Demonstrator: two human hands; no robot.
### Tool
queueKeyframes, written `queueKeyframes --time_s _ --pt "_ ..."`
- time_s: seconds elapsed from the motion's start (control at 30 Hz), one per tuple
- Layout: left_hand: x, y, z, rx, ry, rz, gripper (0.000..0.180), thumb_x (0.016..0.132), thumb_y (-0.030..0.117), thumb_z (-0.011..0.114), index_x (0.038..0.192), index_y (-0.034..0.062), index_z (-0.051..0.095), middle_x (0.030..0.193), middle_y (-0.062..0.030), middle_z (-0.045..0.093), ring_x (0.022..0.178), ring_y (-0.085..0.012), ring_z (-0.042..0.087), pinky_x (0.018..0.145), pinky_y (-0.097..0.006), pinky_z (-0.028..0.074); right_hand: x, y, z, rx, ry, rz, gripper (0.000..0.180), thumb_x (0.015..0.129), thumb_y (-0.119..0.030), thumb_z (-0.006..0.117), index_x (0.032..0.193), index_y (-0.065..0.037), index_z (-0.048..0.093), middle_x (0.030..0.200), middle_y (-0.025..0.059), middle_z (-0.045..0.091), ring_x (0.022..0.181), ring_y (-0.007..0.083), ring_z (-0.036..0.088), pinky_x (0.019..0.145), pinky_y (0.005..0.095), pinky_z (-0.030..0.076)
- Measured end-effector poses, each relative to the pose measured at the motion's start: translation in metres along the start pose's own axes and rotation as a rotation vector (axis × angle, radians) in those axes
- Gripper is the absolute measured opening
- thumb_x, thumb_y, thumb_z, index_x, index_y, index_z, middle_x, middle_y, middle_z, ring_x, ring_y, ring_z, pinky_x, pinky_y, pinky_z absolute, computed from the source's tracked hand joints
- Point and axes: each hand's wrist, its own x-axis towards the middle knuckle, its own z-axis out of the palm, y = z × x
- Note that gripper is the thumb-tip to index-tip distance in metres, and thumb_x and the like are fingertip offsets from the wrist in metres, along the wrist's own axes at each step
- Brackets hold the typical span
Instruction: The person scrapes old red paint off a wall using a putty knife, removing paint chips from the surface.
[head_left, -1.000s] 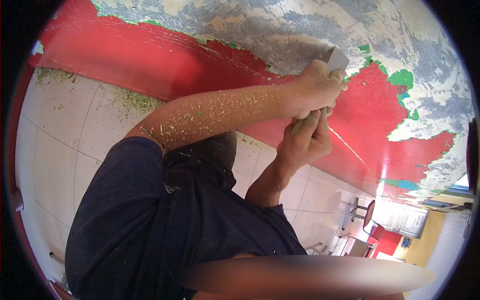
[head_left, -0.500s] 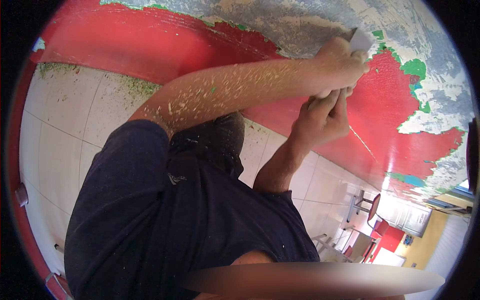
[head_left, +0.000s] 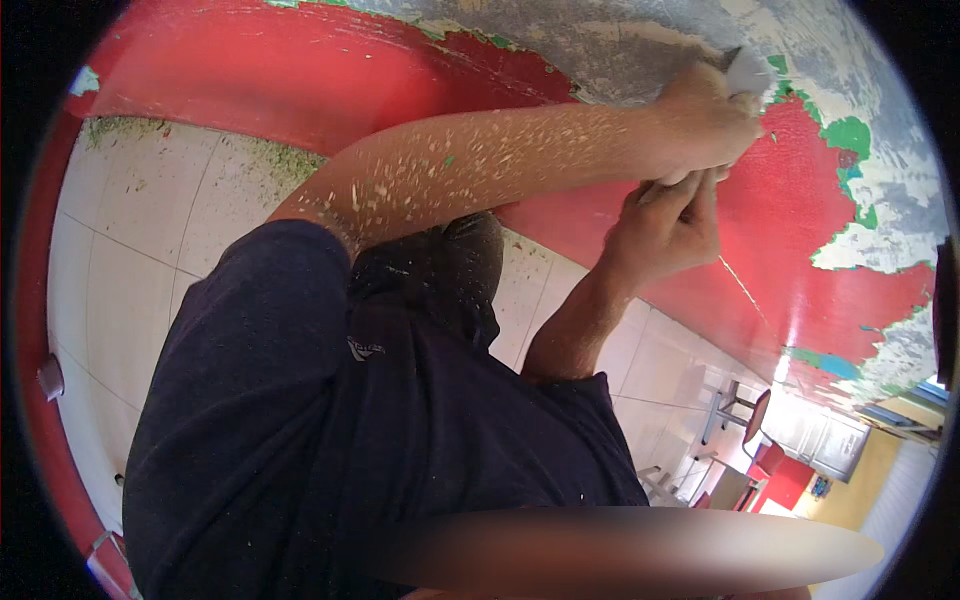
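Observation:
My left hand (head_left: pixel 705 122), its fingers wrapped around, grips a scraper (head_left: pixel 750 74) with a flat pale blade. The blade lies against the wall (head_left: pixel 740 220), at the border between red paint and a stripped grey and whitish patch. Just below, my right hand (head_left: pixel 665 228) is closed at the lower end of the same tool, touching the left hand; the handle is hidden by the fingers. Small pale flakes cling all over my left forearm (head_left: pixel 470 165). Ragged green paint (head_left: pixel 848 138) edges the stripped area to the right of the blade.
Paint crumbs (head_left: pixel 285 160) lie on the pale tiled floor (head_left: pixel 140 260) along the wall's foot. Chairs with metal legs (head_left: pixel 757 420) and a door (head_left: pixel 825 440) stand at the lower right. A red band (head_left: pixel 40 330) runs down the left side.
The view has shifted slightly, so wall and arms sit farther right. Both hands keep their grip, and the blade stays near the same green-edged spot.

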Motion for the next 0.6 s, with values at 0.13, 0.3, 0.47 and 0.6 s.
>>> queueKeyframes --time_s 0.13,0.3,0.47,0.6 --pt "-0.001 0.0 0.002 0.111 0.056 -0.041 0.027 0.089 0.013 0.05 0.072 -0.0069 0.054 0.059 -0.0133 0.053 0.048 -0.0196 0.052 0.038 -0.036 0.041 0.002 0.0 0.0 -0.203 -0.035 -0.03 0.025 0.091 -0.007 0.051 0.107 0.007 0.064 0.062 0.003 0.059 0.056 0.0055 0.05 0.048 0.0216 0.041" --pt "-0.005 -0.002 -0.011 0.121 0.048 -0.1 0.024 0.087 0.018 0.053 0.076 -0.0028 0.054 0.061 -0.0097 0.05 0.048 -0.0172 0.045 0.046 -0.033 0.043 -0.005 0.012 0.009 -0.091 0.007 -0.079 0.028 0.092 -0.007 0.05 0.111 0.009 0.061 0.063 0.0025 0.059 0.057 0.0053 0.05 0.05 0.0211 0.04" --pt "0.006 0.006 0.006 0.092 0.074 -0.096 0.025 0.088 0.02 0.055 0.075 -0.0014 0.054 0.06 -0.0064 0.049 0.046 -0.0156 0.044 0.041 -0.032 0.04 0.012 0.014 0.009 0.0 0.026 -0.165 0.025 0.092 -0.01 0.051 0.097 0.01 0.065 0.06 -0.0013 0.051 0.05 0.0039 0.043 0.04 0.0211 0.031" --pt "0.011 -0.008 -0.009 0.148 -0.042 0.105 0.02 0.089 0.02 0.052 0.079 0.0026 0.053 0.06 -0.0036 0.048 0.046 -0.0134 0.042 0.039 -0.029 0.038 0.003 0.024 0.017 -0.036 0.169 -0.187 0.029 0.093 -0.012 0.051 0.072 0.006 0.061 0.054 -0.0018 0.048 0.046 0.0047 0.04 0.039 0.0232 0.03"
